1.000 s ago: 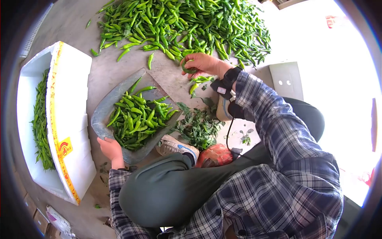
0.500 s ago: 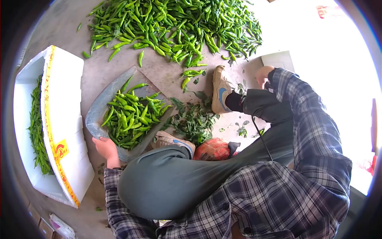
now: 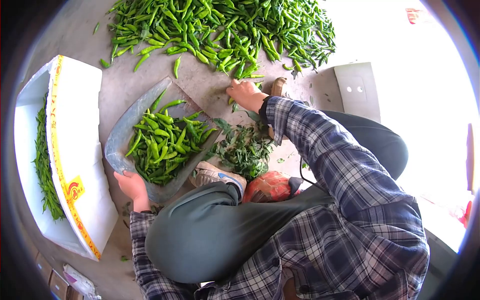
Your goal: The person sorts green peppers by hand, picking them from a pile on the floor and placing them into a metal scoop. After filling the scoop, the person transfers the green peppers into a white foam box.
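My left hand (image 3: 133, 186) is closed on the near left edge of a grey dustpan-like scoop (image 3: 120, 134), which lies on the floor holding a heap of green chili peppers (image 3: 162, 145). My right hand (image 3: 246, 95) is low over the floor at the near edge of a large pile of green chili peppers (image 3: 220, 35). Its visible fingers reach out over a few stray peppers, and the fingertips are partly hidden. Below this hand, a heap of torn green leaves (image 3: 242, 150) lies between my shoes.
A white foam box (image 3: 82, 150) with yellow tape stands at the left, green peppers inside. A red bag-like bundle (image 3: 267, 186) sits beside my near shoe (image 3: 212, 175). A pale panel with two holes (image 3: 356, 92) is at the right, and a plastic packet (image 3: 80, 282) lies at lower left.
My right hand has swung left from beside my far knee to the edge of the pepper pile. The far knee has shifted right. My left hand stays on the scoop.
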Available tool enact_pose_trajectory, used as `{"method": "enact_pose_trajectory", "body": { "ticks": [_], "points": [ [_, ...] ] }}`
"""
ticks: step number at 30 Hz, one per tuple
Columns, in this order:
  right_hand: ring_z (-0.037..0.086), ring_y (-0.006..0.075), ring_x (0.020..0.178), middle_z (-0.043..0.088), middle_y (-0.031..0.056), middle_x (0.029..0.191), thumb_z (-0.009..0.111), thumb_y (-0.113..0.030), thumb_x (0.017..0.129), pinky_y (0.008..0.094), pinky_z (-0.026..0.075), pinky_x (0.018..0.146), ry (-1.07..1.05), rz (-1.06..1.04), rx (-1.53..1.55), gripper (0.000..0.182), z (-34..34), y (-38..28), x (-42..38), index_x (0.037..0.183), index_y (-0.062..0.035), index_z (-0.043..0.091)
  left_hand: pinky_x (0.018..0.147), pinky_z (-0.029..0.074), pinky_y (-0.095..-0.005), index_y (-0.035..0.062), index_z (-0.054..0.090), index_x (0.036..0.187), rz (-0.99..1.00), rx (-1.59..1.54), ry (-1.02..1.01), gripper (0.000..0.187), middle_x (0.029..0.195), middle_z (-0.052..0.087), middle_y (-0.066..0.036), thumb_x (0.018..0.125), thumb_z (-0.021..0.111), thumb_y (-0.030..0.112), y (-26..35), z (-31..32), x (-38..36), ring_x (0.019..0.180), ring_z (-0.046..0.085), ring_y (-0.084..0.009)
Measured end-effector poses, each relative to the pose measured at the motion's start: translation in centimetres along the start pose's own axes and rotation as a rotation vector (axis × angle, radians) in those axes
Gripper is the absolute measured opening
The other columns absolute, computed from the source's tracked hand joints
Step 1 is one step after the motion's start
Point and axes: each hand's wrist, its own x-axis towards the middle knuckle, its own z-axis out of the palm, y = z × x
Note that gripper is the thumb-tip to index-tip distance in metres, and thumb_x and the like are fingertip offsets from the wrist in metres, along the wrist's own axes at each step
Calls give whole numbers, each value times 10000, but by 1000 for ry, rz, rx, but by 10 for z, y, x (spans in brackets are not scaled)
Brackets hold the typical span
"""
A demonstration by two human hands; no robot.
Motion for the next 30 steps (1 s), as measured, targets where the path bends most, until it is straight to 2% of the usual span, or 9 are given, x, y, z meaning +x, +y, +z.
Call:
{"method": "enact_pose_trajectory", "body": {
  "ticks": [4, 8, 11, 20, 22, 26, 28, 29, 30],
  "points": [
    [602, 312, 735, 517, 184, 959, 520, -108, 735, 387, 496, 596, 19, 178, 174, 252, -12, 17, 5, 970, -20, 544, 746, 398, -465, -74, 416, 1070, -17, -14, -29, 286, 934, 550, -297, 838, 395, 93, 2, -2, 1, 857, 529, -441],
    [602, 323, 760, 576, 183, 901, 563, -211, 666, 406, 491, 618, 266, 424, 408, 321, -43, 56, 3, 941, -47, 561, 746, 398, -466, -71, 417, 1068, -12, -17, -19, 284, 934, 552, -295, 836, 395, 92, 1, -1, 1, 859, 529, -442],
    [598, 325, 778, 610, 170, 776, 591, -247, 630, 415, 479, 667, 119, 432, 385, 331, -26, 84, -3, 891, -45, 583, 750, 398, -465, -69, 419, 1064, -36, -32, -47, 281, 941, 551, -294, 834, 397, 91, 4, -3, 1, 865, 527, -441],
    [599, 310, 787, 623, 149, 824, 647, -279, 598, 381, 480, 700, 70, 525, 511, 380, 0, 86, -12, 904, -56, 618, 766, 398, -462, -73, 415, 1075, 13, -32, -18, 290, 955, 546, -294, 835, 403, 89, -2, -1, 3, 882, 523, -441],
    [613, 276, 728, 627, 138, 773, 667, -290, 590, 356, 491, 660, 142, 442, 721, 402, -14, 70, -7, 915, -61, 617, 777, 396, -457, -80, 407, 1090, -14, -47, -34, 300, 975, 540, -294, 841, 398, 88, 2, -2, 1, 902, 518, -437],
    [618, 201, 659, 630, 116, 734, 676, -345, 626, 311, 497, 593, 9, 248, 1178, 405, -75, -5, -2, 933, -87, 620, 786, 394, -452, -85, 399, 1104, 16, -45, -32, 309, 994, 534, -292, 848, 394, 89, 17, -9, -2, 919, 514, -433],
    [622, 220, 675, 637, 90, 788, 648, -352, 671, 320, 500, 612, -108, 97, 1695, 400, -92, -48, -7, 978, -100, 603, 793, 394, -447, -84, 399, 1108, 29, -38, -17, 311, 1007, 531, -291, 849, 395, 88, 24, -13, -5, 929, 511, -431],
    [622, 220, 675, 637, 90, 788, 648, -352, 671, 320, 500, 612, -104, 100, 1697, 400, -83, -49, 0, 978, -100, 603, 793, 394, -447, -84, 399, 1108, 35, -39, -18, 311, 1007, 531, -291, 849, 395, 88, 21, -11, -3, 929, 511, -431],
    [619, 243, 692, 632, 105, 818, 629, -325, 686, 343, 501, 617, 186, 26, 1302, 381, -64, -48, 8, 979, -85, 591, 791, 395, -447, -83, 399, 1108, 14, -36, -25, 311, 1004, 532, -291, 848, 396, 86, 13, -7, -1, 927, 512, -431]
  ]
}}
